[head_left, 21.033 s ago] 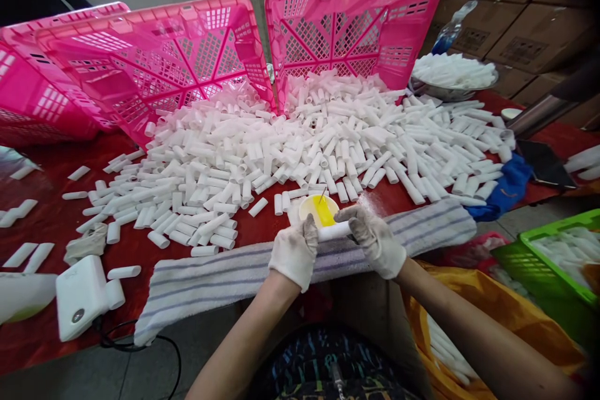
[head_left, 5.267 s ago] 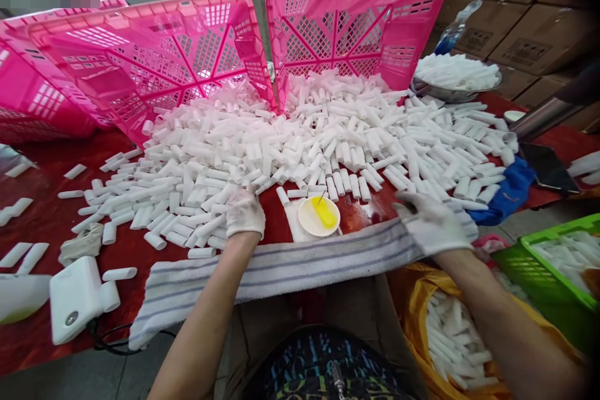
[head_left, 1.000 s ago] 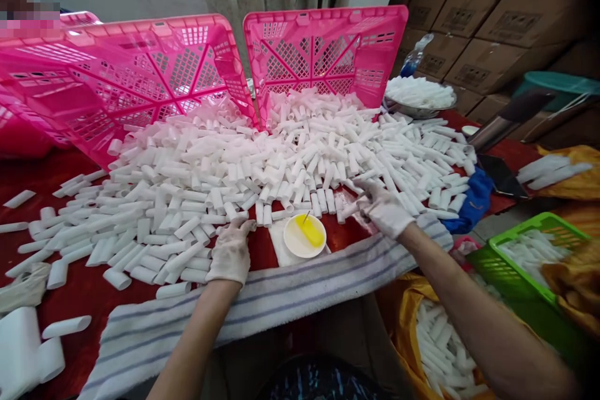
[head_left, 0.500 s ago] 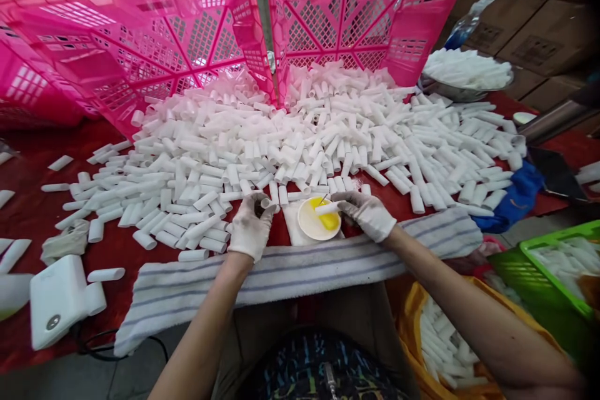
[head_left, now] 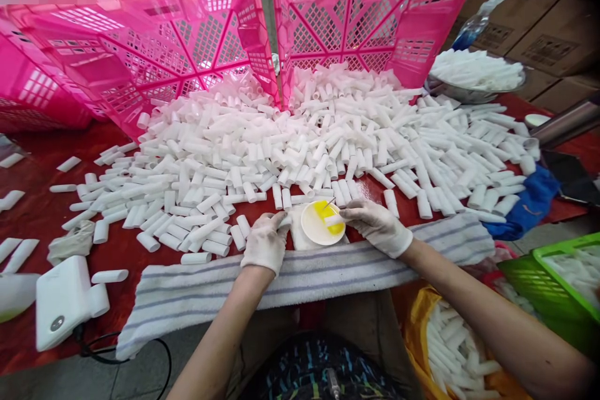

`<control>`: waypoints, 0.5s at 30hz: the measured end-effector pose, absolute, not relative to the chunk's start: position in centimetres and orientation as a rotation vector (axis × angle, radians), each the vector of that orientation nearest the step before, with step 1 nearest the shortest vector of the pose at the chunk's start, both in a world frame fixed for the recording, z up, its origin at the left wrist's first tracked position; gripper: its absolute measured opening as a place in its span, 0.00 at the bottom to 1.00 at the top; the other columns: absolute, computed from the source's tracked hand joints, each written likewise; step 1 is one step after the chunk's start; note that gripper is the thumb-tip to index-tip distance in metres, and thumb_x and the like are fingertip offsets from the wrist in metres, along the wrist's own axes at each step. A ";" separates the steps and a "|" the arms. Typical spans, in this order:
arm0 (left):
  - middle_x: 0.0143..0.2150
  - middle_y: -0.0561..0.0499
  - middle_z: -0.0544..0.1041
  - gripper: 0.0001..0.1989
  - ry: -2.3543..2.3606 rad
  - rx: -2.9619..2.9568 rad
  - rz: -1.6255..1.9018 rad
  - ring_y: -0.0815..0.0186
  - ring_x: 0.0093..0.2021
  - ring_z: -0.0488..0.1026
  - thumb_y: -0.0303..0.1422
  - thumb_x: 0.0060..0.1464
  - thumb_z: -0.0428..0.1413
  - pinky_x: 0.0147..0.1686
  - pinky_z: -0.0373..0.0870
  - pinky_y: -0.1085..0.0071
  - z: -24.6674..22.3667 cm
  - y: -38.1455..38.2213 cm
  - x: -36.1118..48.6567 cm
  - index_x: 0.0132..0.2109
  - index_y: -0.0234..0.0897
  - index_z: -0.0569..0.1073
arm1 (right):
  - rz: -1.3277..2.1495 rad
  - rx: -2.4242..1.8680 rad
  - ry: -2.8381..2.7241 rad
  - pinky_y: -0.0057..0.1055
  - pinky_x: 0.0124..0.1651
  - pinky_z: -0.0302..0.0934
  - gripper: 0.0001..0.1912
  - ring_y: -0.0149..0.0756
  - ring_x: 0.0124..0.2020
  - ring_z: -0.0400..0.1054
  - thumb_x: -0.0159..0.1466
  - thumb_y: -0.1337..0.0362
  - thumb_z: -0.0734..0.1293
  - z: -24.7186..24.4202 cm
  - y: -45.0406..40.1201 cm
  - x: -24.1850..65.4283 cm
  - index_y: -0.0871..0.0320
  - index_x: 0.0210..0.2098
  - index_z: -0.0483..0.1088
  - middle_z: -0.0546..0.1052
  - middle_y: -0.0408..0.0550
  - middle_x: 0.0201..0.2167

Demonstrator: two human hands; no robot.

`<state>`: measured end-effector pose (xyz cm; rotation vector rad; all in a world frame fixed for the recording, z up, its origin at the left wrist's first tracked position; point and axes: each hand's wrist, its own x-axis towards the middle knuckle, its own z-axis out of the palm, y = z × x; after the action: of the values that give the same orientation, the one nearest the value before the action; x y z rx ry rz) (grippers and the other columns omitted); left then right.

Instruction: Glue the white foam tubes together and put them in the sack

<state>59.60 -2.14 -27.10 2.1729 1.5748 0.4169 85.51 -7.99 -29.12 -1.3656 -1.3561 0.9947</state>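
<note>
My left hand, in a white glove, is closed at the left of a small white dish, its fingers around a short white tube that is mostly hidden. Gloved too, my right hand pinches another white tube by its right end, over the dish. Yellow material lies in the dish; I cannot tell whether it is liquid or a pad. A thin stick crosses it. Under the dish is a folded white cloth.
A big pile of white tubes spills from two tipped pink crates. A striped towel lines the front edge. At left stands a white device with a cable; at right are a heaped metal bowl and a green basket.
The view has shifted a little. My left hand has come lower and slightly nearer the dish, uncovering tubes beside it. My right hand still holds its tube over the dish.
</note>
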 end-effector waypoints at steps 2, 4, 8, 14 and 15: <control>0.48 0.42 0.75 0.15 1.633 2.270 0.320 0.55 0.48 0.70 0.36 0.59 0.53 0.51 0.67 0.59 -26.7 -2.0 59.7 0.50 0.40 0.78 | 0.940 -1.370 -1.390 0.39 0.50 0.71 0.16 0.41 0.42 0.75 0.57 0.54 0.72 -29.5 -8.3 85.8 0.58 0.40 0.76 0.79 0.52 0.40; 0.46 0.43 0.75 0.14 1.693 2.341 0.238 0.53 0.47 0.69 0.39 0.58 0.54 0.50 0.66 0.57 -26.4 -1.9 59.7 0.47 0.42 0.79 | 0.851 -1.358 -1.430 0.40 0.55 0.68 0.17 0.41 0.47 0.73 0.58 0.57 0.72 -29.9 -8.7 86.1 0.56 0.45 0.76 0.78 0.52 0.45; 0.45 0.44 0.77 0.13 1.709 2.352 0.367 0.54 0.45 0.71 0.39 0.56 0.57 0.50 0.66 0.57 -25.9 -1.8 59.5 0.45 0.42 0.80 | 0.712 -1.317 -1.555 0.38 0.44 0.71 0.09 0.38 0.37 0.74 0.62 0.58 0.69 -30.2 -9.1 86.2 0.56 0.37 0.76 0.77 0.49 0.36; 0.34 0.51 0.76 0.12 1.583 1.673 0.710 0.63 0.35 0.75 0.38 0.53 0.57 0.42 0.73 0.65 -25.1 -1.9 59.7 0.43 0.37 0.74 | 0.720 -1.388 -1.520 0.39 0.50 0.70 0.15 0.40 0.45 0.74 0.62 0.58 0.68 -30.4 -9.4 86.1 0.56 0.47 0.73 0.78 0.51 0.44; 0.33 0.51 0.76 0.11 1.518 1.546 0.728 0.64 0.35 0.75 0.36 0.52 0.58 0.42 0.74 0.65 -25.2 -1.9 59.9 0.42 0.37 0.72 | 0.711 -1.380 -1.532 0.38 0.50 0.70 0.13 0.40 0.44 0.74 0.63 0.58 0.67 -30.6 -9.4 86.1 0.56 0.45 0.74 0.78 0.51 0.43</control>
<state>59.87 -1.89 -25.15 1.5458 1.5182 0.7284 86.07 -9.41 -30.62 -1.3800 -1.5320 0.7110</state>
